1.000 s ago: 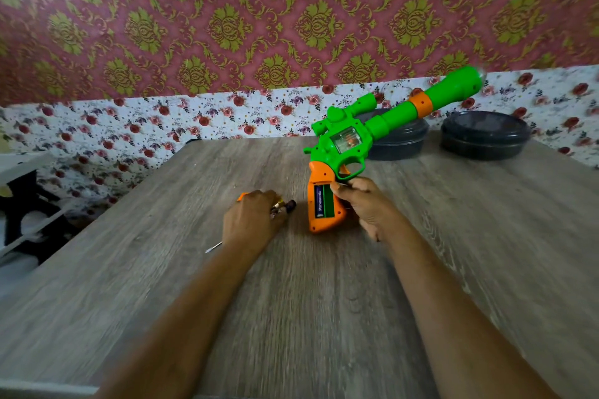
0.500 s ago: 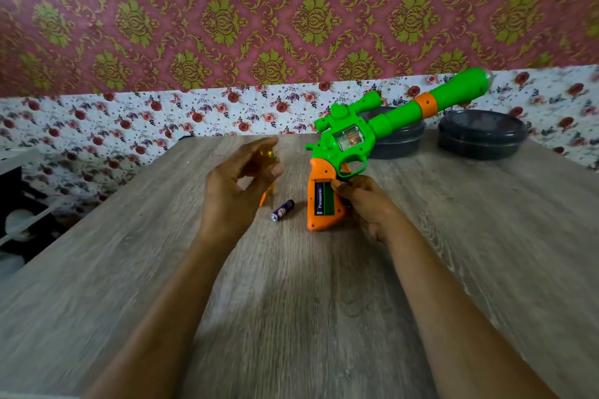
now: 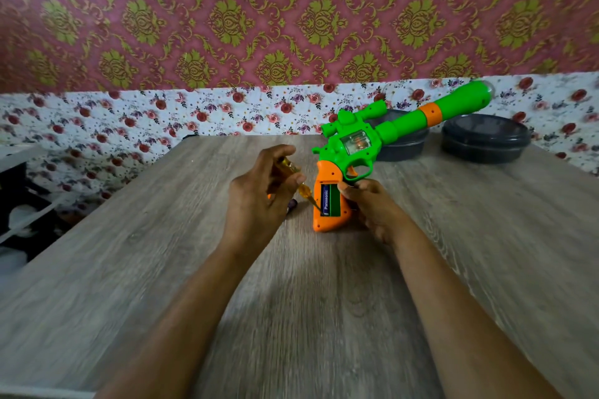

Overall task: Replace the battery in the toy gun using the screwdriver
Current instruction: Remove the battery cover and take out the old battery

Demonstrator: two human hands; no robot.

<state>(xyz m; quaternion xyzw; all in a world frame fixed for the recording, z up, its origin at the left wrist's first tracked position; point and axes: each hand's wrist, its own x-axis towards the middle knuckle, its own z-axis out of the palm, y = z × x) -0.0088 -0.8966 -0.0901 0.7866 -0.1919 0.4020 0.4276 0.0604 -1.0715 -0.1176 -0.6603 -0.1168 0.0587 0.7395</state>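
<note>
The left hand (image 3: 259,194) has its fingers (image 3: 278,152) curled round the screwdriver (image 3: 304,192). The tip sits at the lower end of the battery (image 3: 326,201), seated in the open grip of the toy gun (image 3: 363,139) just beyond them. The right hand (image 3: 372,204) clasps that grip. Risk: excess leverage may slip the tip toward the right fingers or topple the gun.

Green gun (image 3: 359,146) with orange grip is stood butt-down on table (image 3: 162,253), barrel tilted up right. Grip compartment is open, blue battery (image 3: 326,201) seated inside. Yellow screwdriver (image 3: 306,193) is angled down, tip at battery's lower end. Spare battery (image 3: 293,204) is partly hidden beside grip.
</note>
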